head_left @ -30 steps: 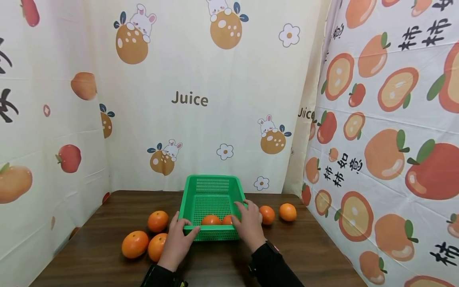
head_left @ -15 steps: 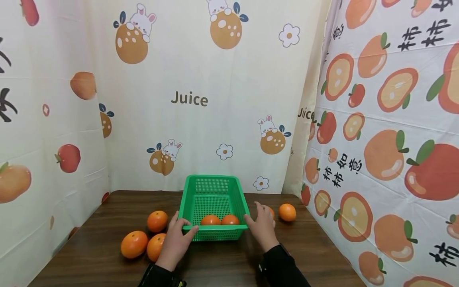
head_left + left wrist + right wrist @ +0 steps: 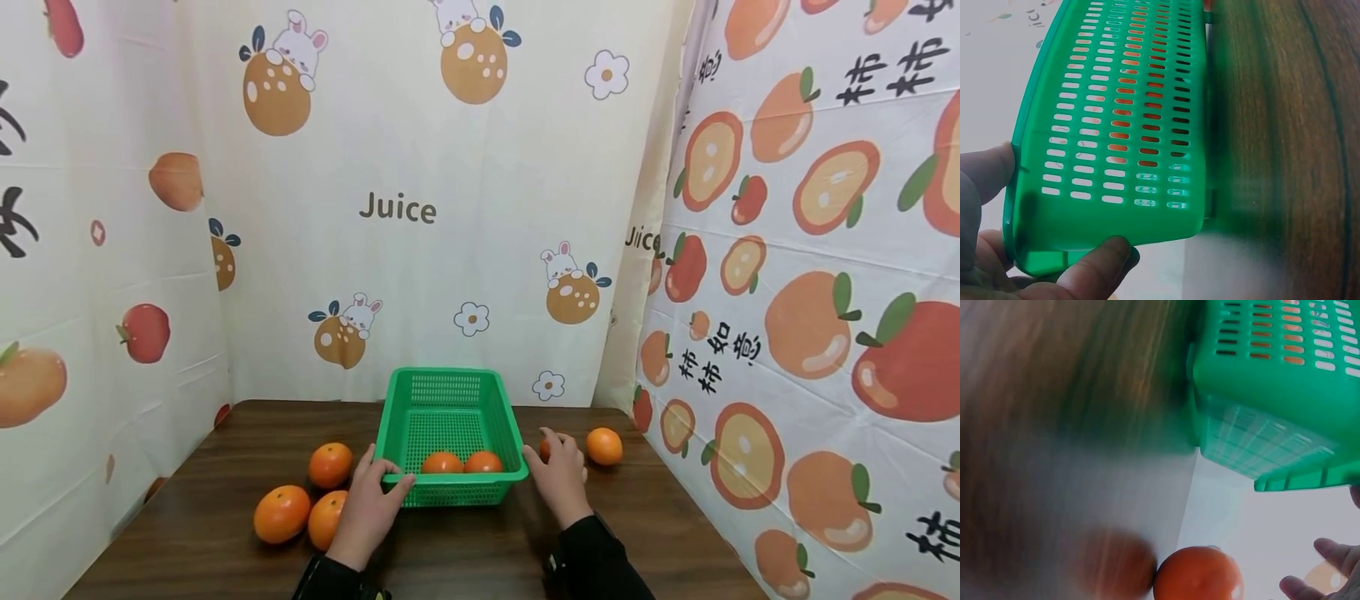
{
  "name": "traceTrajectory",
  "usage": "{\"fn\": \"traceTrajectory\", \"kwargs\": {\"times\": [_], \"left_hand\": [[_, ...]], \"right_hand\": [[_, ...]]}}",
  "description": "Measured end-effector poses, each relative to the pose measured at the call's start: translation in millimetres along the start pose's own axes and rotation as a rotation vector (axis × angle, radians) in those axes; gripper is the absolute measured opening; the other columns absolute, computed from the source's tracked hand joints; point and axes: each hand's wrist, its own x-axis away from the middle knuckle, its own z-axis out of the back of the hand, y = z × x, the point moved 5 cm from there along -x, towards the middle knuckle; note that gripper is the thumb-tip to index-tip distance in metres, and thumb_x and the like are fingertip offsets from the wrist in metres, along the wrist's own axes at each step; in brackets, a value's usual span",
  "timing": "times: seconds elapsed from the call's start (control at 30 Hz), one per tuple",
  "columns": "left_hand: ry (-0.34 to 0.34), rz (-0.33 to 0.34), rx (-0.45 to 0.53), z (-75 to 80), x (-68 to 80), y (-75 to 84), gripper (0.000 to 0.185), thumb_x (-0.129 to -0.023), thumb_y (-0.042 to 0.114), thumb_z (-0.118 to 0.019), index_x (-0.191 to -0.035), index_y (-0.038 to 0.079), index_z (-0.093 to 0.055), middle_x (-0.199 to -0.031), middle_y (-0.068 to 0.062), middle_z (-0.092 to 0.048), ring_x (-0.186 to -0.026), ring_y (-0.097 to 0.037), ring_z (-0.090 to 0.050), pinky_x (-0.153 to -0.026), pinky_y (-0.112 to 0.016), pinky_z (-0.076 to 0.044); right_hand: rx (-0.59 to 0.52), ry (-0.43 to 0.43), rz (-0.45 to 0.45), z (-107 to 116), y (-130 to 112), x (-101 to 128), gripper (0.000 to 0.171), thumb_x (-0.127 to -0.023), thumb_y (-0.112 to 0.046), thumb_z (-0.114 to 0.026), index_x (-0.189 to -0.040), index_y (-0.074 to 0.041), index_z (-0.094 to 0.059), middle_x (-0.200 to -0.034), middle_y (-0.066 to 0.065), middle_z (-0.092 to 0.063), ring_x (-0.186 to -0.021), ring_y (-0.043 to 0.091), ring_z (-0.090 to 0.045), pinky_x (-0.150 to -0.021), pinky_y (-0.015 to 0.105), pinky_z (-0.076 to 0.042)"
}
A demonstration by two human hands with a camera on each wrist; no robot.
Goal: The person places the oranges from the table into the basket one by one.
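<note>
A green plastic basket (image 3: pixel 517 450) with slotted walls stands on the wooden table, two oranges (image 3: pixel 483 462) inside at its near end. My left hand (image 3: pixel 367 504) grips the basket's near left corner, thumb at the rim; in the left wrist view its fingers (image 3: pixel 1100 262) bend around that corner. To the right of the basket my right hand (image 3: pixel 561 479) reaches with parted fingers, its thumb close to the near right corner. One orange (image 3: pixel 545 448) lies partly hidden behind that hand. In the right wrist view an orange (image 3: pixel 1197 575) shows below the fingers, apart from them.
Beside my left hand are three oranges: a rear one (image 3: pixel 330 465), a front left one (image 3: pixel 282 514) and one (image 3: pixel 327 518) partly behind the wrist. Another orange (image 3: pixel 604 447) sits farther right. Printed curtains (image 3: pixel 420 267) surround the dark table (image 3: pixel 630 533).
My right hand has left the basket's right rim and moved rightward to the orange beside it. The left hand keeps its grip, and the basket has stayed put.
</note>
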Motion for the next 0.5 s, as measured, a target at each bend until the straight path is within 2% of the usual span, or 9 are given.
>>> {"fn": "traceTrajectory", "kwargs": {"times": [0.23, 0.37, 0.5], "left_hand": [[0.002, -0.024, 0.006, 3.5, 2.8, 2.3, 0.038, -0.102, 0.049, -0.069, -0.105, 0.012, -0.062, -0.176, -0.028, -0.014, -0.155, -0.060, -0.026, -0.109, -0.069, -0.046], [-0.001, -0.021, 0.005, 3.1, 5.9, 2.5, 0.039, -0.103, 0.050, -0.068, -0.106, 0.012, -0.061, -0.176, -0.027, -0.013, -0.155, -0.059, -0.026, -0.107, -0.064, -0.049], [-0.011, -0.013, 0.010, 0.8, 8.5, 2.5, 0.036, -0.103, 0.048, -0.069, -0.105, 0.013, -0.061, -0.176, -0.028, -0.014, -0.154, -0.060, -0.028, -0.106, -0.065, -0.049]], "right_hand": [[0.037, 0.005, 0.000, 1.7, -0.3, -7.6, 0.053, -0.106, -0.039, -0.064, -0.157, -0.026, -0.053, -0.158, 0.025, -0.046, -0.142, 0.053, -0.042, -0.107, 0.072, -0.036], [0.074, -0.009, 0.007, 0.6, 1.0, -11.1, 0.053, -0.106, -0.036, -0.065, -0.157, -0.025, -0.053, -0.157, 0.026, -0.046, -0.142, 0.054, -0.042, -0.105, 0.072, -0.038], [0.104, -0.023, -0.003, -1.9, 7.7, -11.9, 0.053, -0.105, -0.032, -0.067, -0.156, -0.023, -0.054, -0.156, 0.026, -0.046, -0.141, 0.055, -0.042, -0.104, 0.072, -0.038]]}}
